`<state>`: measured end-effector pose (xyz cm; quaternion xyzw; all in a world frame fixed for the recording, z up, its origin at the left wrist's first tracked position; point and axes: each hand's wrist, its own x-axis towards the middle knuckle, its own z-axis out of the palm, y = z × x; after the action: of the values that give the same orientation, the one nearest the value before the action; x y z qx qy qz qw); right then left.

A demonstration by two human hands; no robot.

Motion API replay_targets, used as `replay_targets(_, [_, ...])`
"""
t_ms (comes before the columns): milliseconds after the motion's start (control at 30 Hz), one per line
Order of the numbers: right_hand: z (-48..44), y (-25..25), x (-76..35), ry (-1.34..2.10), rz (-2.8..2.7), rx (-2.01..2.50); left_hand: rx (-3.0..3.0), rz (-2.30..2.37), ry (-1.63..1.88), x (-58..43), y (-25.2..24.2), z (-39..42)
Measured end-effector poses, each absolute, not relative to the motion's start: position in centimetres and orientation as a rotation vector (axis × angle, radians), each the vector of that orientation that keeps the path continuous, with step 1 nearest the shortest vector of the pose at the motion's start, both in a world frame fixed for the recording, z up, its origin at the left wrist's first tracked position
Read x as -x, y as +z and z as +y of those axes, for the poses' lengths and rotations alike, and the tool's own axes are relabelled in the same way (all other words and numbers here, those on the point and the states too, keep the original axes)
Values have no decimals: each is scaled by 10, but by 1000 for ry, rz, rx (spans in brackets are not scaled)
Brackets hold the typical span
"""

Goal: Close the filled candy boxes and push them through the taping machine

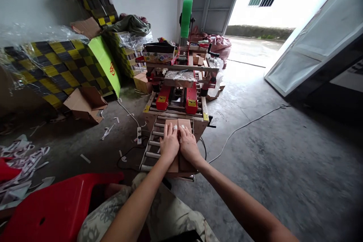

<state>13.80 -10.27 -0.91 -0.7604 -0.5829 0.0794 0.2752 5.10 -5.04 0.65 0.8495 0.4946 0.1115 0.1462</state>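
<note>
A brown cardboard box point(174, 165) lies lengthwise on the roller conveyor point(153, 155), a seam running down the middle of its top. My left hand point(169, 143) rests flat on its left flap, fingers stretched forward. On the right flap lies my right hand point(188, 143), also with fingers extended, its thumb side close to the left hand. Something white wraps a fingertip on each hand. Just beyond the box stands a red carton sealing machine point(191, 100) with a green tape roll point(186, 19) above it.
A red plastic stool point(56, 208) is at the lower left. An open carton point(85, 104), paper scraps and a power strip point(139, 135) lie on the floor. Checkered yellow-black stacks point(53, 68) line the left wall. A cable point(241, 128) crosses the floor on the right.
</note>
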Motion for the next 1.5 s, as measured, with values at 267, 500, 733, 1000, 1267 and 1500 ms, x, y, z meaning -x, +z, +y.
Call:
replay_targets(267, [-119, -23, -158, 444, -1312, 1602, -2519, 1500, 232, -55, 7, -55])
replay_targets(500, [-119, -12, -143, 259, -1672, 1892, -2190, 1144, 460, -41, 3, -28])
replay_targets(733, [-126, -7, -138, 242, -1680, 1948, -1399, 781, 822, 0, -19, -30])
replay_targets(1000, [-129, -8, -140, 311, -1614, 1857, -1197, 734, 881, -9, -14, -47])
replay_targets(1267, [-130, 1, -142, 382, -1603, 1834, -1903, 903, 756, -11, -2, -51])
replay_targets(1500, [-133, 9, -149, 501, -1397, 1705, -2445, 1098, 466, -23, 1, -53])
